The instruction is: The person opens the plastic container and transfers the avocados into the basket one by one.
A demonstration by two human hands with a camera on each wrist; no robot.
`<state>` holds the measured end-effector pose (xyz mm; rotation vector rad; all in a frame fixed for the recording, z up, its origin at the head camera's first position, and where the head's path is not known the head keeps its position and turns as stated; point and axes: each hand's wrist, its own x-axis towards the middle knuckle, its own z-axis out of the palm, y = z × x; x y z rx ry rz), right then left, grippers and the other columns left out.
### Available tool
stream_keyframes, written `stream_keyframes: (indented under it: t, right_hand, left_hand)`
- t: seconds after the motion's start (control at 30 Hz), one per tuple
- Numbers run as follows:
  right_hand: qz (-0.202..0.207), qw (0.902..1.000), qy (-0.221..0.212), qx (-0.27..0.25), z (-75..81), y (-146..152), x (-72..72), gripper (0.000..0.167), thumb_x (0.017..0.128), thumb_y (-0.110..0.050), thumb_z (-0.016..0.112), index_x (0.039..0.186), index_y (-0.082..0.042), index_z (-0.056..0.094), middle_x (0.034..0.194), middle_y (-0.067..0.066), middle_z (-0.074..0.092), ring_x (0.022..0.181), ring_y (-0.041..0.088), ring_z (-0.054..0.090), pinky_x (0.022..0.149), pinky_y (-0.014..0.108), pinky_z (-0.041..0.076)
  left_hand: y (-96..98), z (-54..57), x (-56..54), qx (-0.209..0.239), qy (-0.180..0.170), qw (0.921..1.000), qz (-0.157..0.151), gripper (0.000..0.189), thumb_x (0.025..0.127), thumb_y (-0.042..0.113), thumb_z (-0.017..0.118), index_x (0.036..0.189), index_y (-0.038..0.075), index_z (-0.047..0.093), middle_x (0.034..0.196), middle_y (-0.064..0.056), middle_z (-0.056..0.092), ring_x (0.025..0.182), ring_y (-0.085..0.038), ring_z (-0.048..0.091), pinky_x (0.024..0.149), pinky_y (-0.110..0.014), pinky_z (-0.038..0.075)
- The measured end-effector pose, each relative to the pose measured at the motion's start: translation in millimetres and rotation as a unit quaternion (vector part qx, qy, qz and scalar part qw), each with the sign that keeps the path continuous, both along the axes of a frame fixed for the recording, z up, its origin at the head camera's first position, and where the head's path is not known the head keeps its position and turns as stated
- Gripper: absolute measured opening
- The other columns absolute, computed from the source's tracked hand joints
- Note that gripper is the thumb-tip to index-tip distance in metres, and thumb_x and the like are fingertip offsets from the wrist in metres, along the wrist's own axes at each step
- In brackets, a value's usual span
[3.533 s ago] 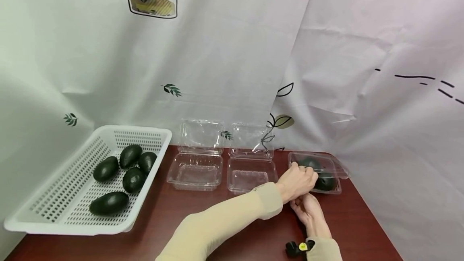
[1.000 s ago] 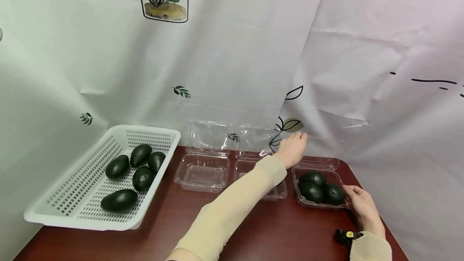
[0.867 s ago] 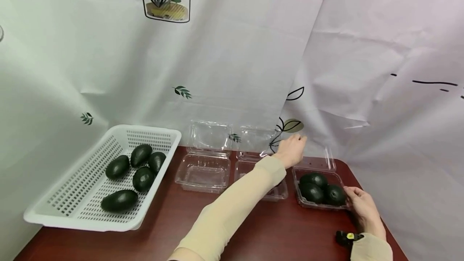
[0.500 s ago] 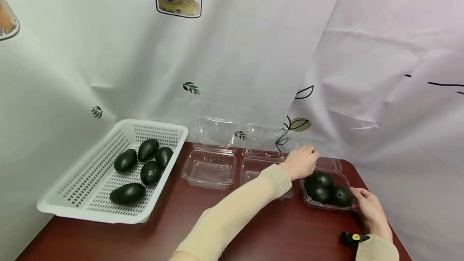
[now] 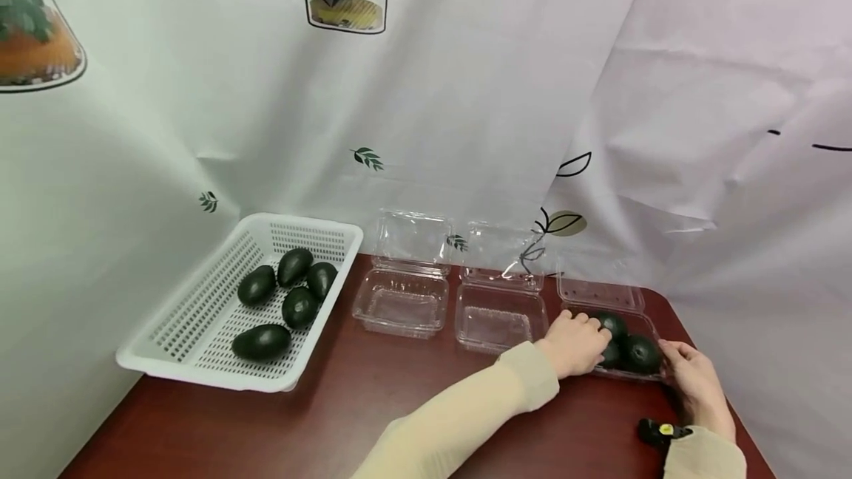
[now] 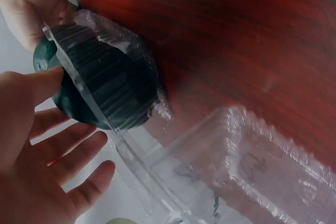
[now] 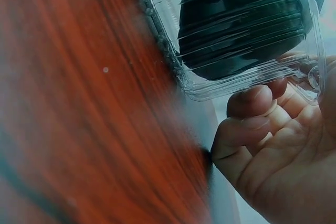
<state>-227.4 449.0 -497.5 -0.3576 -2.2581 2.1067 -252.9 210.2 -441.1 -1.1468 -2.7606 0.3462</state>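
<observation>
In the head view, three dark green avocados (image 5: 642, 355) sit in the right-hand clear plastic container (image 5: 652, 327), whose lid (image 5: 602, 294) is tipped back behind it. My left hand (image 5: 577, 342) is over the container's left side, hiding part of it. Seen from the left wrist, the thumb of that hand (image 6: 44, 166) meets an avocado (image 6: 113, 80) by the rim, and the fingers are spread loosely. My right hand (image 5: 699, 383) grips the container's right edge. In the right wrist view its curled fingers (image 7: 249, 103) are under the rim at the corner.
Two more clear containers, the left (image 5: 402, 301) and the middle one (image 5: 502, 320), stand with raised lids and nothing inside. A white perforated basket (image 5: 200, 381) at the left bears several avocados (image 5: 262, 342). A patterned cloth (image 5: 466, 94) hangs behind the brown table (image 5: 373, 398).
The lid, partly over the avocados at first, now leans back. My left hand has left it and come forward and down to the container's left side. My right hand has moved to the right edge.
</observation>
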Motion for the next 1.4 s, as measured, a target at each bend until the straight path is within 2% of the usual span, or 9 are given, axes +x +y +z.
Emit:
stream_keyframes:
  t: [0.13, 0.33, 0.43, 0.53, 0.63, 0.8, 1.03, 1.23, 1.4]
  right_hand:
    - [-0.004, 0.9999, 0.004, -0.009, -3.9, 3, 3.2, 0.025, 0.101, -0.029, 0.055, 0.077, -0.024, 0.063, 0.062, -0.006, 0.048, 0.054, 0.009, 0.048, 0.05, 0.026, 0.043]
    - [0.005, 0.9999, 0.005, -0.01, -2.3, 3, 0.6, 0.023, 0.1, -0.031, 0.056, 0.079, -0.023, 0.063, 0.063, -0.006, 0.048, 0.056, 0.01, 0.049, 0.051, 0.026, 0.044]
    - [0.005, 1.0, -0.001, 0.003, -0.3, 3, 0.6, 0.023, 0.099, -0.033, 0.056, 0.08, -0.024, 0.063, 0.064, -0.006, 0.048, 0.057, 0.01, 0.05, 0.052, 0.026, 0.044]
    - [-0.003, 0.9999, 0.0, 0.01, 1.6, 5, 2.3, 0.023, 0.099, -0.033, 0.056, 0.079, -0.026, 0.064, 0.065, -0.005, 0.05, 0.057, 0.01, 0.051, 0.052, 0.026, 0.045]
    - [-0.004, 1.0, 0.003, 0.006, 1.8, 4, 3.1, 0.023, 0.1, -0.032, 0.056, 0.079, -0.026, 0.065, 0.064, -0.005, 0.05, 0.057, 0.01, 0.051, 0.052, 0.026, 0.045]
    - [0.005, 1.0, 0.004, 0.005, 0.3, 1, -1.0, 0.022, 0.1, -0.032, 0.056, 0.08, -0.024, 0.064, 0.062, -0.006, 0.048, 0.056, 0.01, 0.048, 0.051, 0.026, 0.043]
    - [0.008, 0.9997, 0.002, 0.022, 0.3, 0, -3.8, 0.024, 0.1, -0.032, 0.055, 0.079, -0.026, 0.063, 0.062, -0.006, 0.049, 0.056, 0.009, 0.049, 0.051, 0.025, 0.044]
    - [0.005, 0.9997, 0.004, 0.024, -1.4, 0, -2.3, 0.025, 0.101, -0.032, 0.054, 0.078, -0.026, 0.063, 0.062, -0.006, 0.049, 0.057, 0.009, 0.05, 0.052, 0.025, 0.044]
    - [-0.001, 0.9995, 0.007, 0.03, -0.6, -1, -2.5, 0.025, 0.1, -0.033, 0.055, 0.078, -0.027, 0.063, 0.061, -0.007, 0.048, 0.057, 0.009, 0.05, 0.052, 0.025, 0.045]
  left_hand:
    - [5.8, -2.3, 4.9, 0.005, -0.001, 1.0, 0.003, 0.04, 0.097, 0.053, 0.051, 0.135, 0.04, 0.049, 0.128, 0.017, 0.049, 0.116, -0.005, 0.046, 0.095, -0.028, 0.038]
    - [7.4, 0.9, 4.7, 0.007, -0.006, 0.9998, 0.015, 0.04, 0.097, 0.051, 0.052, 0.136, 0.04, 0.05, 0.129, 0.017, 0.05, 0.115, -0.004, 0.047, 0.092, -0.027, 0.039]
    - [8.9, 5.2, 3.9, -0.002, -0.019, 0.9998, 0.005, 0.041, 0.099, 0.046, 0.052, 0.139, 0.042, 0.048, 0.134, 0.018, 0.048, 0.12, -0.004, 0.045, 0.094, -0.028, 0.038]
    - [13.2, 11.2, 2.1, -0.021, -0.048, 0.9986, -0.004, 0.043, 0.102, 0.039, 0.047, 0.144, 0.046, 0.041, 0.142, 0.019, 0.042, 0.127, -0.003, 0.039, 0.099, -0.029, 0.035]
    - [16.1, 15.6, 1.0, -0.041, -0.078, 0.9961, -0.002, 0.045, 0.104, 0.034, 0.042, 0.146, 0.049, 0.035, 0.147, 0.021, 0.036, 0.132, -0.003, 0.033, 0.102, -0.029, 0.031]
    - [15.3, 21.6, 1.3, -0.058, -0.097, 0.9935, 0.007, 0.046, 0.104, 0.034, 0.043, 0.145, 0.052, 0.035, 0.146, 0.024, 0.036, 0.132, -0.001, 0.032, 0.1, -0.027, 0.03]
    - [20.5, 23.2, 2.2, -0.087, -0.096, 0.9915, 0.016, 0.044, 0.103, 0.034, 0.044, 0.143, 0.053, 0.037, 0.147, 0.023, 0.035, 0.133, 0.0, 0.03, 0.102, -0.028, 0.028]
    - [25.9, 22.9, 5.0, -0.12, -0.076, 0.9897, 0.021, 0.041, 0.101, 0.036, 0.049, 0.138, 0.052, 0.042, 0.146, 0.024, 0.034, 0.131, 0.0, 0.031, 0.105, -0.028, 0.028]
    - [29.6, 24.7, 7.8, -0.136, -0.065, 0.9884, 0.023, 0.026, 0.101, 0.037, 0.051, 0.123, 0.049, 0.055, 0.14, 0.022, 0.039, 0.116, -0.001, 0.039, 0.098, -0.026, 0.032]
